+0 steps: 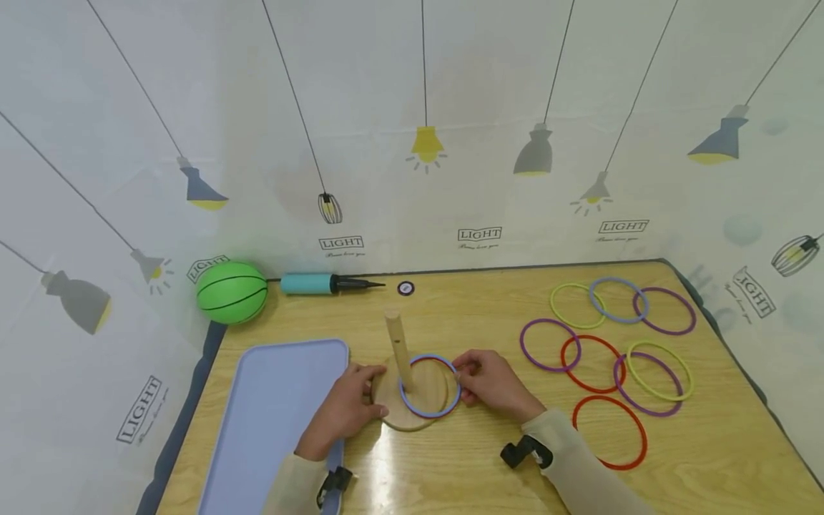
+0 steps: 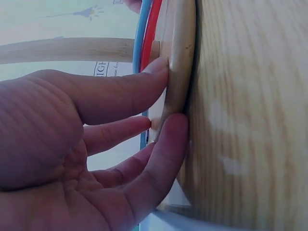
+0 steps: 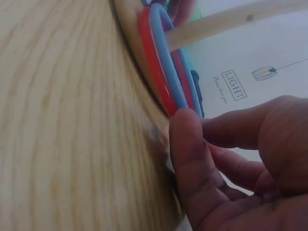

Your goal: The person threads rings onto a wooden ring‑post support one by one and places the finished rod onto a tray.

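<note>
A round wooden base with an upright peg stands on the table between the hands. Around the peg lie a blue ring and a red ring, the blue one on top. My left hand grips the left edge of the base, its thumb and fingertips on the rim in the left wrist view. On the other side, my right hand pinches the right edge of the blue ring between thumb and forefinger. Whether the red ring is also within that pinch, I cannot tell.
Loose red, purple, yellow and blue rings lie on the right, several overlapping. A pale blue tray lies on the left. Behind are a green ball, a turquoise pump and a small dark disc.
</note>
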Motion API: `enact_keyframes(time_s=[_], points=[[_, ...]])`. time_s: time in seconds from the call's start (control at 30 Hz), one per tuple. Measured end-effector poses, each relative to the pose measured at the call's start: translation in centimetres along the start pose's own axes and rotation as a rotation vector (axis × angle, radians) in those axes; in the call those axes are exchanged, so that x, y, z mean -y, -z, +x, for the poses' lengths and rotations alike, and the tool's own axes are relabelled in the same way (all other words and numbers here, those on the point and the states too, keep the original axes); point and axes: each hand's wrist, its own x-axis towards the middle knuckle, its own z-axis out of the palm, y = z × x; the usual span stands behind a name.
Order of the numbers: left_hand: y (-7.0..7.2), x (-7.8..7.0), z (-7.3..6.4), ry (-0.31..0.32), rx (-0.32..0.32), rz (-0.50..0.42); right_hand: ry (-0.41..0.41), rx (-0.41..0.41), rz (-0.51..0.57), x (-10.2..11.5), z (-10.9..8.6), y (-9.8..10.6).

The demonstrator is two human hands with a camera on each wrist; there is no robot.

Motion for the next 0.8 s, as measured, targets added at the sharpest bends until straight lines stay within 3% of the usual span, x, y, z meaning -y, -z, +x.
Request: enact_keyframes(time_s=[0.23, 0.43, 0.8], points=[[0.2, -0.3, -0.1, -0.003, 0.001, 0.009, 0.024, -0.033, -0.006, -0.1, 0.1, 0.7], [0.1, -0.3, 0.0, 0.000, 0.002, 0.011, 0.090, -0.063, -0.114, 0.6, -0.6, 2.2], [0.1, -0.2, -0.1, -0.010, 0.004, -0.007, 0.141, -0.133, -0.245, 0.8, -3.6, 7.4]])
